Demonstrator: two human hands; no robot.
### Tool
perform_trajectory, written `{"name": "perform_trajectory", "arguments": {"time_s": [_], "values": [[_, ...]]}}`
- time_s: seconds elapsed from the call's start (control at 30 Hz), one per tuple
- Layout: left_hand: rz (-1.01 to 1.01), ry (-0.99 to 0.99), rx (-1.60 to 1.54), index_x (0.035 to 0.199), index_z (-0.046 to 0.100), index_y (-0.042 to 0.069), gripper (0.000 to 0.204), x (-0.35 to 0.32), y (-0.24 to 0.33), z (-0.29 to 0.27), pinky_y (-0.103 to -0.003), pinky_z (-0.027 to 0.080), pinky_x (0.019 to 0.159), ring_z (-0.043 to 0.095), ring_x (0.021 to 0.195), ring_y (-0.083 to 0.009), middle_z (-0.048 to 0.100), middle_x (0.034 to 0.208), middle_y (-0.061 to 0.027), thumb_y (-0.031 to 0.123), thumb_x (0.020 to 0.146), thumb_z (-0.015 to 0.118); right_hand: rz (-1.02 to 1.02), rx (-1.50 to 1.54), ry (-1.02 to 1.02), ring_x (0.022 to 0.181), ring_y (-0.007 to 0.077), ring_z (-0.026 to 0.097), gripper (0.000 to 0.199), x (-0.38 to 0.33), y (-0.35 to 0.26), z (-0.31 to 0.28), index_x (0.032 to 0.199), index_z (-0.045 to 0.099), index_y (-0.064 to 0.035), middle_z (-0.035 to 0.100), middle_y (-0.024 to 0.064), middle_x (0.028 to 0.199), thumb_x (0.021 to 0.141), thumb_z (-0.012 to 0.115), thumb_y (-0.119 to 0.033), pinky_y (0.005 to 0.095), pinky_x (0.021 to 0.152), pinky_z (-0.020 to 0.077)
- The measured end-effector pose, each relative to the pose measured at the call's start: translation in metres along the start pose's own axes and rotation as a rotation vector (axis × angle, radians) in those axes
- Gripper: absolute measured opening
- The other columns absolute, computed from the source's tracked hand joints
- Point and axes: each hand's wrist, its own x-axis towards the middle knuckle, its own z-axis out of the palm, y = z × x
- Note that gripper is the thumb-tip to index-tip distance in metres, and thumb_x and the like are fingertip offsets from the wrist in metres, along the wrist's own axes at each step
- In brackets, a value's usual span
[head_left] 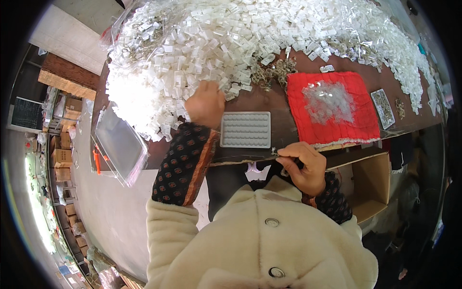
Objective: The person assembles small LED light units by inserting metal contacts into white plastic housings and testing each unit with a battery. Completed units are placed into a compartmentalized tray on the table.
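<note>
My left hand [206,103] reaches to the near edge of a large heap of small white plastic pieces [192,62]. Its fingers are curled down and partly hidden, so I cannot tell what they hold. My right hand [305,166] is at the table's front edge, thumb and forefinger pinched on a tiny clear-and-metallic piece [274,151], too small to name exactly. Between my hands lies a white tray [245,112] with rows of small round hollows. Beyond it, small brassy metal parts [272,74] lie loose against the heap.
Right of the tray a red cloth [363,108] carries a pile of tiny clear pieces [329,101]. Beside it is a small box of metal parts [382,110]. Clear plastic bags [120,137] and an orange-handled tool [96,160] lie at the left. A cardboard box [373,180] stands under the table's edge.
</note>
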Motion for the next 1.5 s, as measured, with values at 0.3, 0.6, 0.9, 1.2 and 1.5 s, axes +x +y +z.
{"name": "perform_trajectory", "arguments": {"time_s": [0.3,0.6,0.9,1.2,1.5], "values": [[-0.682,-0.199,-1.284,0.077,0.058,-0.001,0.004,-0.036,0.009,-0.049,-0.029,0.049,0.078,0.061,0.079,-0.0161,0.064,0.108,-0.0184,0.002,0.077,0.060,0.294,0.533,-0.057,0.088,0.0126,0.064,0.012,0.022,-0.001,0.022,0.103,0.058,0.0043,0.061,0.0066,0.094,0.091,0.058,0.004,0.0240,0.077,0.0507],[-0.697,-0.228,-1.888,0.095,0.054,-0.001,0.008,-0.107,0.077,-0.084,-0.039,0.050,0.093,0.062,0.104,-0.0224,0.064,0.111,-0.0169,0.001,0.088,0.057,0.346,0.663,-0.056,0.091,0.0097,0.063,0.014,0.019,-0.022,0.040,0.105,0.059,0.0036,0.066,0.0079,0.097,0.091,0.061,0.000,0.0240,0.076,0.0520],[-0.427,-0.005,-1.798,0.116,0.046,0.001,0.032,-0.128,0.084,-0.086,-0.037,0.054,0.091,0.063,0.106,-0.0235,0.061,0.118,-0.0197,-0.009,0.089,0.059,0.171,0.562,-0.002,0.079,0.0110,0.062,0.014,0.012,-0.033,0.039,0.101,0.062,0.0023,0.064,0.0059,0.090,0.088,0.064,0.001,0.0236,0.069,0.0500],[-0.364,0.098,-1.754,0.110,0.052,0.002,0.028,-0.133,0.087,-0.084,-0.037,0.049,0.096,0.060,0.112,-0.0231,0.062,0.120,-0.0209,-0.010,0.087,0.062,0.066,0.308,-0.056,0.082,0.0124,0.058,0.013,0.010,-0.042,0.038,0.097,0.064,0.0033,0.060,0.0087,0.097,0.084,0.066,0.006,0.0231,0.071,0.0457],[-0.438,0.189,-1.678,0.099,0.054,0.004,0.030,-0.135,0.091,-0.086,-0.040,0.051,0.092,0.064,0.105,-0.0280,0.067,0.106,-0.0200,-0.008,0.078,0.072,0.211,0.528,-0.097,0.087,0.0106,0.059,0.012,0.006,-0.036,0.044,0.098,0.064,0.0042,0.060,0.0074,0.098,0.087,0.064,0.006,0.0230,0.075,0.0480]]}}
